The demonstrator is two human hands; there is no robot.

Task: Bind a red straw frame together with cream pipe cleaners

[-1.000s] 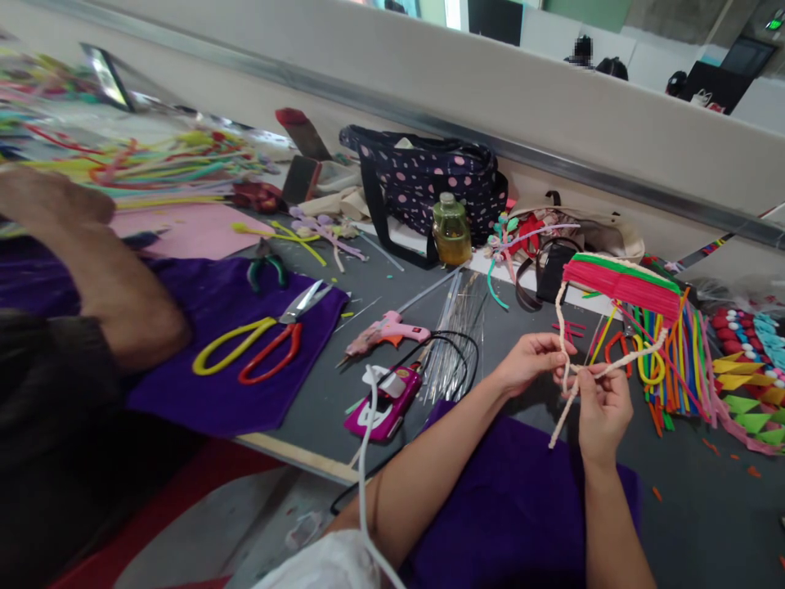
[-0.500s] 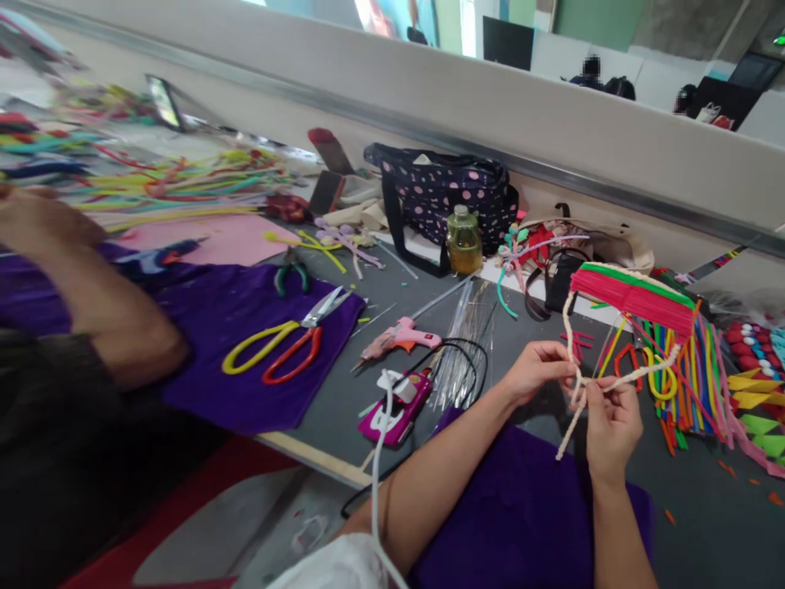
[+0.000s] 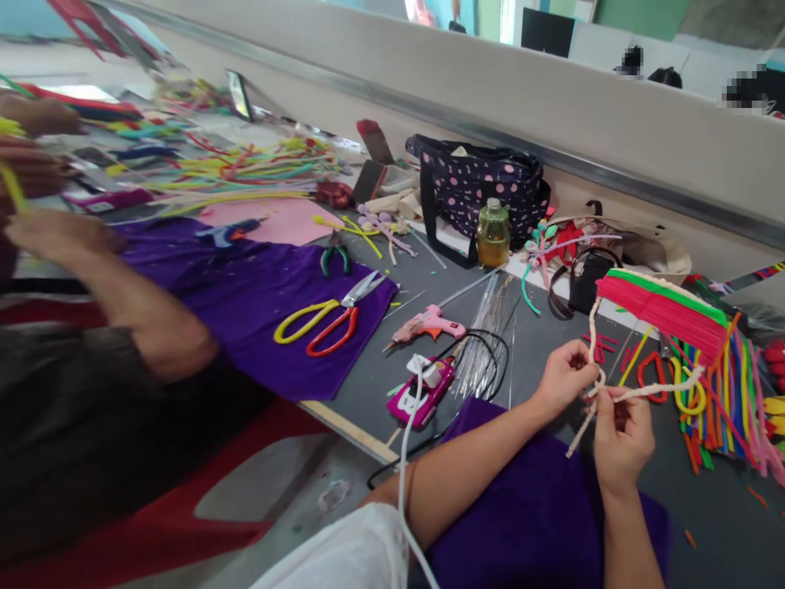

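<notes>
A watermelon-slice-like piece [image 3: 659, 307] in pink, green and cream, seemingly built of fuzzy craft stems, hangs tilted beyond my hands. From its two ends run twisted cream cords [image 3: 662, 391] that meet and cross at my fingertips. My left hand [image 3: 565, 378] pinches the cord by a small loop at the crossing. Close beside it on the right, my right hand [image 3: 625, 438] pinches the other cord between thumb and curled fingers. One loose cord tail [image 3: 580, 433] dangles below. The exact crossing is partly hidden by my fingers.
Left of my arms lie a pink glue gun [image 3: 426, 327], a magenta power strip [image 3: 420, 393] and large scissors [image 3: 331, 315]. A bottle [image 3: 493, 235] stands before a dotted bag [image 3: 484, 192]. Colourful stems [image 3: 729, 397] lie right. A co-worker's arm [image 3: 141, 303] is at far left.
The view has swung left, so everything sits farther right. My hands have drawn the cords into a smaller loop at the crossing. More of the co-worker's hands shows at left.
</notes>
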